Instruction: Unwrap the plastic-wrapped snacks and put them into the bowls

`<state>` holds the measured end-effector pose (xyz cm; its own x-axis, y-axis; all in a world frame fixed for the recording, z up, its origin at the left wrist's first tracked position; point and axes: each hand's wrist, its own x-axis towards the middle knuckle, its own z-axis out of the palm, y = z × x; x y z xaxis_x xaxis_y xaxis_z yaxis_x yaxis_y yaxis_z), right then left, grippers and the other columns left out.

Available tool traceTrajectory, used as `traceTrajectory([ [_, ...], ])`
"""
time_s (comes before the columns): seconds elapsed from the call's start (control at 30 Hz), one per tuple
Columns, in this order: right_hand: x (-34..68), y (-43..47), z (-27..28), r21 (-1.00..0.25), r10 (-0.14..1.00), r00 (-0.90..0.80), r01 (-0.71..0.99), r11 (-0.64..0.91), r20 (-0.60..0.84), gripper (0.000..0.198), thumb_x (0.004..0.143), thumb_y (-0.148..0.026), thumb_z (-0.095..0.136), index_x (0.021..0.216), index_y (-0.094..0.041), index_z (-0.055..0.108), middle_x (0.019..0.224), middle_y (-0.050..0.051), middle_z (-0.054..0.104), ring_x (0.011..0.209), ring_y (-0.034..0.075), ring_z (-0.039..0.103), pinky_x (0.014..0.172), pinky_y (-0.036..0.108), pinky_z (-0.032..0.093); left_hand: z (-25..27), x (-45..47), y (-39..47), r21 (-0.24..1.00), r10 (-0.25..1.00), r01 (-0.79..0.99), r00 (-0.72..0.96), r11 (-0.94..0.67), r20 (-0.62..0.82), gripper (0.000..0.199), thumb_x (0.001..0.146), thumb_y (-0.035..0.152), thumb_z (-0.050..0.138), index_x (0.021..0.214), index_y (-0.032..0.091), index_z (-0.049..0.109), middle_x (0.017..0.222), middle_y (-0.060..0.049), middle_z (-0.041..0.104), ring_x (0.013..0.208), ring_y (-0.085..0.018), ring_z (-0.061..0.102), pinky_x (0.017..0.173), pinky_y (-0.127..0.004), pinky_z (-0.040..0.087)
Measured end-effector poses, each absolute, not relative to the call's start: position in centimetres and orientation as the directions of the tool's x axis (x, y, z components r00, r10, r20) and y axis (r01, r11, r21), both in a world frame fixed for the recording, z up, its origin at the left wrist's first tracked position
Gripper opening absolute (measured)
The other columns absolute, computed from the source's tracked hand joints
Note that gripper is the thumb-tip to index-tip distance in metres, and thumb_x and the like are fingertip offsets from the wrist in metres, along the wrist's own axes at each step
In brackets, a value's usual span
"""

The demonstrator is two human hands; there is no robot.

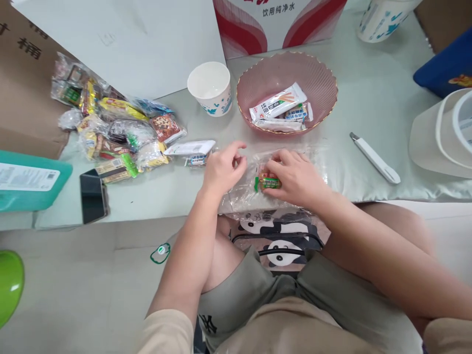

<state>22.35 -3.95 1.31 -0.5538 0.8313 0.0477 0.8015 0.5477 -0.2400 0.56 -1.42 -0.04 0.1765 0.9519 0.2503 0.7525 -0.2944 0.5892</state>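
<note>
My right hand [297,177] is closed over a small snack packet [268,182] with a brown and green wrapper. A clear plastic bag [239,200] is spread under and around it, near the table's front edge. To the left, my left hand [224,167] hovers by the bag with its fingers curved and apart, holding nothing. Just beyond its wrist side lie a white snack packet [191,147] and a smaller blue-white packet [195,160]. Behind my hands stands a pink ribbed bowl [247,115] with a gold rim, containing several wrapped snacks [278,102].
A pile of wrapped snacks [121,130] lies at the left, near a phone [93,196] and a teal container [33,182]. A paper cup [211,91] stands left of the bowl. At the right are a white utility knife [376,158] and a white bucket [429,132].
</note>
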Motion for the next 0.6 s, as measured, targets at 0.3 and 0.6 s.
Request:
traceTrajectory([
  [0.3,23.8,-5.7,0.9,-0.269,0.72,-0.64,0.668,0.694,0.268,0.011,0.101,-0.029,0.059,0.109,-0.024,0.063,0.118,0.008,0.076,0.099,0.025,0.067,0.082,0.037,0.045,-0.8,0.7,0.3,0.61,0.936,0.739,0.08,-0.286,0.342,0.018,0.096,0.019,0.052,0.102,0.02,0.068,0.08,-0.003,0.07,0.074,-0.017,0.065,0.073,-0.03,0.047],
  [0.6,26.2,-4.5,5.9,-0.562,0.834,-0.256,0.638,0.526,0.489,0.026,0.086,-0.03,0.076,0.092,-0.027,0.051,0.105,0.007,0.075,0.091,0.023,0.071,0.075,0.037,0.055,-0.4,0.4,0.6,0.671,0.94,0.689,0.046,-0.275,0.338,0.014,0.094,0.019,0.052,0.097,0.02,0.066,0.078,-0.001,0.067,0.065,-0.014,0.058,0.067,-0.027,0.042],
])
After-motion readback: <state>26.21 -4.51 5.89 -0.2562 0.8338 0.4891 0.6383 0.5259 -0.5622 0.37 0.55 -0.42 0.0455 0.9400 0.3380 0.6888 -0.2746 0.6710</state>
